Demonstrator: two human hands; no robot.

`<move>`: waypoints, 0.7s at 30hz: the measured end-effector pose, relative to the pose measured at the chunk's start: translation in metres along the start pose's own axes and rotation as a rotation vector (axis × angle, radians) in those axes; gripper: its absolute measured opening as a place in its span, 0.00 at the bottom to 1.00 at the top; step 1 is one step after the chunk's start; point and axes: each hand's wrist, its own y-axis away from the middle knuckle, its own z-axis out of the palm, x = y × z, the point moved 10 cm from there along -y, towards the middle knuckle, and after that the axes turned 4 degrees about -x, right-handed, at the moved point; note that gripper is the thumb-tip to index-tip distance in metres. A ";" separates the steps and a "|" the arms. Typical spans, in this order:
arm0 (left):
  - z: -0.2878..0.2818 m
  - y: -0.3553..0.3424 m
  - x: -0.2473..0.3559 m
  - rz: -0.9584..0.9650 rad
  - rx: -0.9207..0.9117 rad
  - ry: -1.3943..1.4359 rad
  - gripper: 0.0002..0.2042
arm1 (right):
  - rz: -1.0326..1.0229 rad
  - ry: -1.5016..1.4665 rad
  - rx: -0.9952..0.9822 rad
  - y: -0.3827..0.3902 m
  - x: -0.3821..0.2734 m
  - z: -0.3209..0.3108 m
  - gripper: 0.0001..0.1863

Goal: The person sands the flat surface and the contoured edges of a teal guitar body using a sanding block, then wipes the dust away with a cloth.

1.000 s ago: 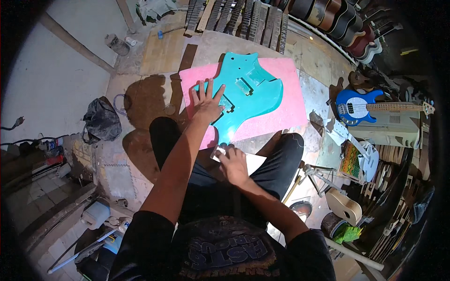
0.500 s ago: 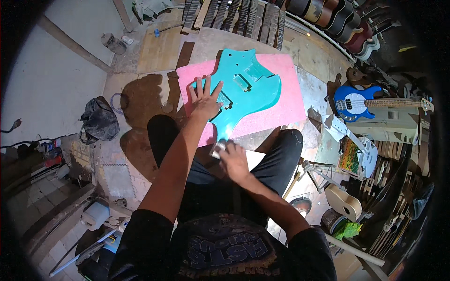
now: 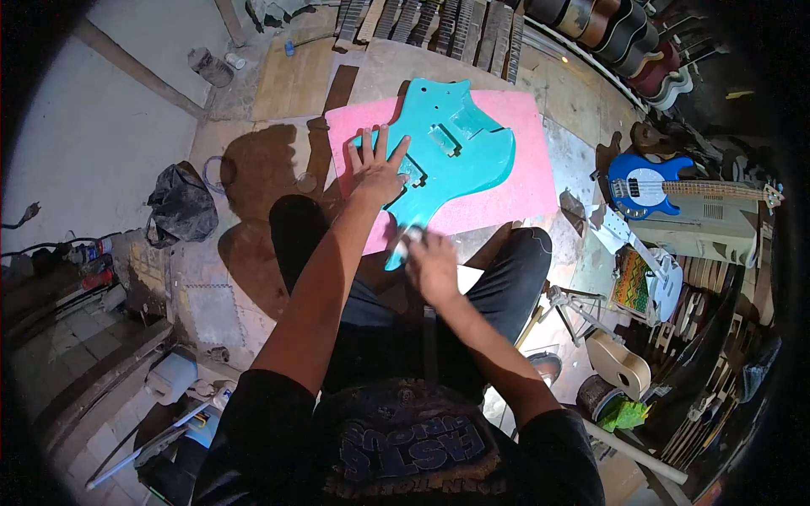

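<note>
A teal electric guitar body with cut-out cavities lies on a pink board in front of my crossed legs. My left hand rests flat on the body's left side, fingers spread. At the narrow horn nearest me, my right hand, slightly blurred, grips a small pale pad against the teal surface; what exactly the pad is I cannot make out. A white sheet is partly visible beneath that hand, between my legs.
Several guitar necks lie at the far edge. A blue bass, a pale guitar body and a metal stand are to the right, below hanging guitars. A black bag lies at the left.
My right hand has moved up along the horn with the pale pad, uncovering more of the horn's tip. My left hand stays spread on the body.
</note>
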 end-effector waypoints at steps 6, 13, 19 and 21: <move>0.002 -0.004 0.006 -0.001 -0.009 -0.008 0.42 | 0.222 -0.096 0.029 -0.021 0.041 0.001 0.22; 0.000 -0.001 0.001 -0.001 0.003 0.001 0.42 | 0.023 -0.051 -0.110 0.007 0.000 0.019 0.26; 0.004 -0.006 0.006 -0.001 0.006 0.002 0.42 | 0.242 -0.198 0.073 -0.021 0.049 0.000 0.21; 0.001 -0.003 0.005 -0.011 -0.028 -0.008 0.42 | 0.087 -0.040 0.026 0.003 0.012 0.009 0.23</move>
